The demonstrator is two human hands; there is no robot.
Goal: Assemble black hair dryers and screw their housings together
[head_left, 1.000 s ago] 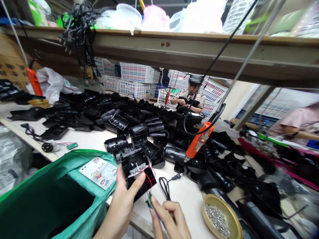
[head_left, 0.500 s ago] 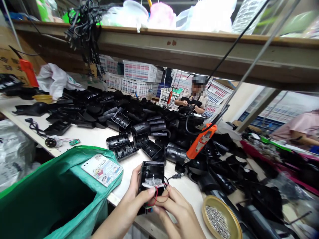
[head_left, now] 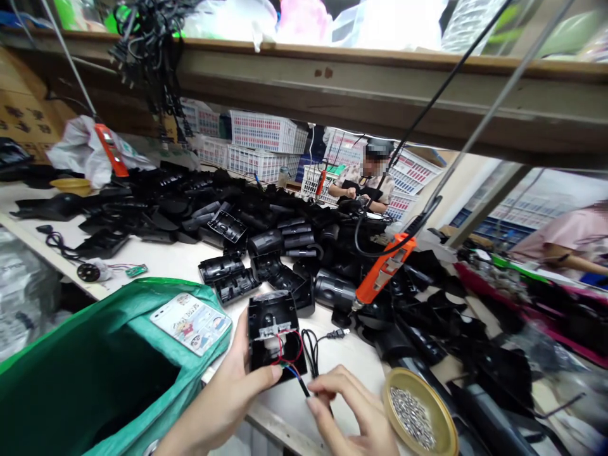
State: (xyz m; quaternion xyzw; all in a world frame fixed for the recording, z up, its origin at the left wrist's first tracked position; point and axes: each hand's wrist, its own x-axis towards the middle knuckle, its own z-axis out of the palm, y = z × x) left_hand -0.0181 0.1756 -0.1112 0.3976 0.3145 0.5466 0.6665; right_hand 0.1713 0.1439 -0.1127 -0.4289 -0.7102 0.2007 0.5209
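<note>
My left hand [head_left: 228, 386] is closed around a black plastic housing half [head_left: 270, 310], tilted with its hollow side facing me. Inside it sit a clear-and-white part [head_left: 274, 339] and looped thin red wires [head_left: 293, 342]. The thumb presses near the lower edge, where coloured wires come out. My right hand [head_left: 354, 408] pinches the black power cord [head_left: 304, 387] between thumb and fingers, just below the housing, close to those blue and red wires. Behind, the cord's loop [head_left: 311, 348] and its plug [head_left: 338, 333] rest on the white table [head_left: 361, 361].
At right stand a yellow bowl [head_left: 434, 405] of small screws [head_left: 409, 418] and a hanging orange electric screwdriver [head_left: 386, 271]. A green bag [head_left: 142, 288] with a phone [head_left: 192, 323] on it is at left. Black shells [head_left: 228, 278] pile up behind. A co-worker [head_left: 365, 180] sits beyond.
The housing has moved slightly left and up in my left hand. My right hand has drawn away from it to the lower right, now pinching the cord. The view has shifted a little.
</note>
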